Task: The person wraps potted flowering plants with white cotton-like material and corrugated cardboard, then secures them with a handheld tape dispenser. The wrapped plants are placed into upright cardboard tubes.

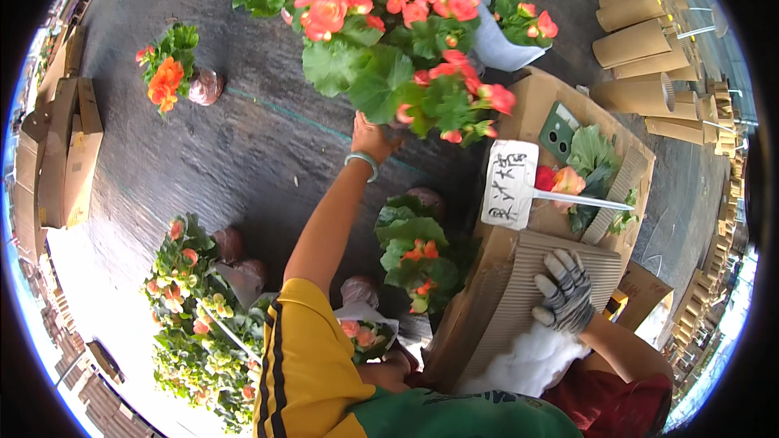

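Observation:
My bare left hand, with a pale green bangle at the wrist, reaches to the lower leaves of a coral-flowered begonia. The leaves partly hide its fingers, so a grip cannot be told. My right hand wears a grey striped work glove. It rests with fingers apart on a corrugated cardboard sheet over an open cardboard box. Across the box lies a white plant label on a spike, bearing handwriting. A green phone and a begonia with peach and red blooms are also in the box.
An orange begonia lies at left, its pot wrapped. More begonias are at lower left, with another beside the box. White wadding hangs by the sheet. Cardboard sleeves line the right; flattened boxes stand far left.

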{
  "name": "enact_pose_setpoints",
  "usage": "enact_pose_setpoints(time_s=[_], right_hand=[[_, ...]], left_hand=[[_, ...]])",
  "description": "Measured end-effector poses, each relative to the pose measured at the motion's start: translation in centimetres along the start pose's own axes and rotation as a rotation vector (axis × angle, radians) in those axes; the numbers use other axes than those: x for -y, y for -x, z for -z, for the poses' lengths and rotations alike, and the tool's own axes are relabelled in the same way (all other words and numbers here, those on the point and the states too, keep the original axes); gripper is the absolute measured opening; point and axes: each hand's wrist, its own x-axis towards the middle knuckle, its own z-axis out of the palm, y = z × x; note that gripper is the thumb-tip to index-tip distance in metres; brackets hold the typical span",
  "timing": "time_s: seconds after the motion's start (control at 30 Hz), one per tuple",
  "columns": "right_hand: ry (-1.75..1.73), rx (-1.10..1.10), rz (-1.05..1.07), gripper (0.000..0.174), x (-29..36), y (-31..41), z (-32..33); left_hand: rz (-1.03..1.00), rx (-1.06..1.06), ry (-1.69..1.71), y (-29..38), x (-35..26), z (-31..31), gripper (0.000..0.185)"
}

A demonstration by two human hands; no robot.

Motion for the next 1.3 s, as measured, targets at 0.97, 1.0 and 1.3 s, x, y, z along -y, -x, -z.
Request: enact_pose_setpoints(time_s=[0.97,1.0,1.3], right_hand=[[0.056,0.000,0.040,0.066,0.4,0.0,-0.3],[0.063,-0.004,0.029,0.066,0.4,0.0,-0.1],[0.066,0.015,0.020,0.065,0.2,-0.2,-0.4]], left_hand=[[0.412,-0.288,-0.196,-10.3,25.2,26.9,0.048],[0.411,-0.170,-0.235,-11.1,26.1,27.6,0.056],[0.448,-0.503,-0.470,-10.0,24.5,26.0,0.041]])
